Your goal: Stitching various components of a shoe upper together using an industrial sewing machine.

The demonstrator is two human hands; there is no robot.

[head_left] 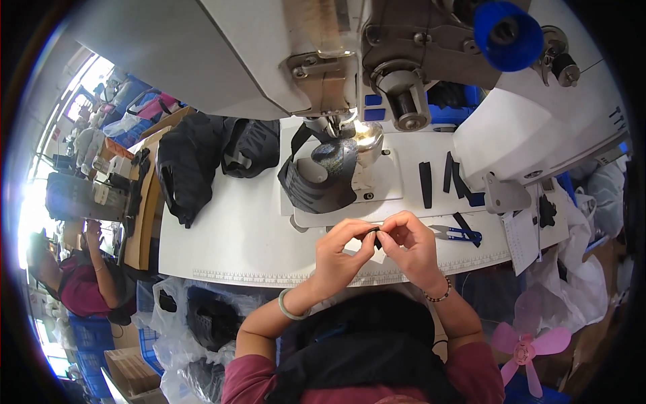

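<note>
Over the front edge of the sewing table, both of my hands meet with thumbs and forefingers pinched together. Between them is a small black strip, mostly hidden by the fingers. My left hand is closed on one end of it, and my right hand on the other. Just beyond my hands, a dark grey shoe upper sits under the needle of the sewing machine. To the right of my hands lies a pair of blue-handled thread snips, with a black strip across it.
More black strips lie right of the machine bed. Several dark shoe uppers are piled at the left. A pink fan stands at lower right. Bags of dark pieces sit below the left edge. A co-worker works far left.
</note>
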